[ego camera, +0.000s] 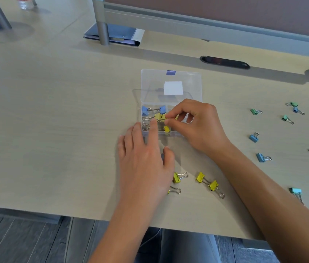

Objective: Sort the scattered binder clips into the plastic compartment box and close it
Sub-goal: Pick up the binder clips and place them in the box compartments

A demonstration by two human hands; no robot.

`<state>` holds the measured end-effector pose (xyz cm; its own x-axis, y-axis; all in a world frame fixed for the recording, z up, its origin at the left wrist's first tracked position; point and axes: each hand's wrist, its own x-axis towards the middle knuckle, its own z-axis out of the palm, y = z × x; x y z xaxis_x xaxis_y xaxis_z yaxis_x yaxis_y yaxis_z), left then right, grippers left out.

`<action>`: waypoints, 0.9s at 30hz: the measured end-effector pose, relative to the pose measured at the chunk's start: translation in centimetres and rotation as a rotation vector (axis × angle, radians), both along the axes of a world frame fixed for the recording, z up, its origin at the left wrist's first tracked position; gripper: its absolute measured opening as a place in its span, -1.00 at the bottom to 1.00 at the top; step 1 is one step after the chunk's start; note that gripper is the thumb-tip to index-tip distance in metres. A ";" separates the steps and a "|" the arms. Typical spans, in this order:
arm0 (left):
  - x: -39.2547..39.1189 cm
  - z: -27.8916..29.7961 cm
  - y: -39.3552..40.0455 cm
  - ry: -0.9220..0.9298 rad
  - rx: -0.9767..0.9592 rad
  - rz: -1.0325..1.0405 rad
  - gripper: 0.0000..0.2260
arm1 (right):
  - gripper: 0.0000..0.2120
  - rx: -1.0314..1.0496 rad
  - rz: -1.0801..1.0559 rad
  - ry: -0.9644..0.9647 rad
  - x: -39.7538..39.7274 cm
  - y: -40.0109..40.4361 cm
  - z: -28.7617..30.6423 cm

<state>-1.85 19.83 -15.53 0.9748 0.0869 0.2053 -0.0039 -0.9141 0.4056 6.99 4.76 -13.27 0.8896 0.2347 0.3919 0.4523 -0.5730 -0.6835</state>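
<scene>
A clear plastic compartment box stands open on the desk, its lid upright with a white label and a blue latch. Blue clips and yellow clips lie in its left compartments. My right hand is over the box, thumb and forefinger pinched on a yellow binder clip. My left hand rests flat by the box's front edge with fingers spread, holding nothing. Loose yellow clips lie on the desk near me. Blue and green clips are scattered to the right.
The desk's front edge runs below my arms. A dark cable slot sits behind the box. A folder lies under a metal partition post at the back. A bottle stands far left.
</scene>
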 end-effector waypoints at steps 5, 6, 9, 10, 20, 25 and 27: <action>0.0 -0.1 0.1 0.000 0.012 -0.004 -0.42 | -0.95 -0.091 -0.006 -0.043 0.2 0.1 -0.2; 0.0 -0.1 0.1 -0.001 0.017 -0.004 -0.42 | -0.95 -0.112 -0.008 -0.054 0.2 0.1 -0.2; 0.2 -0.2 0.0 -0.002 0.024 -0.008 -0.42 | -0.95 -0.161 -0.010 -0.086 0.2 0.0 -0.2; 0.2 -0.2 0.0 -0.001 0.028 -0.010 -0.42 | -0.95 -0.173 -0.012 -0.093 0.2 0.0 -0.2; 0.1 -0.2 0.1 -0.024 0.055 -0.008 -0.45 | -0.94 -0.191 -0.033 -0.080 0.0 0.1 -0.2; 0.2 -0.3 0.0 -0.024 0.068 0.002 -0.47 | -0.92 -0.238 -0.030 -0.051 0.0 0.1 -0.1; 0.2 -0.3 0.0 -0.020 0.079 0.001 -0.47 | -0.91 -0.251 -0.027 -0.046 0.0 0.1 -0.1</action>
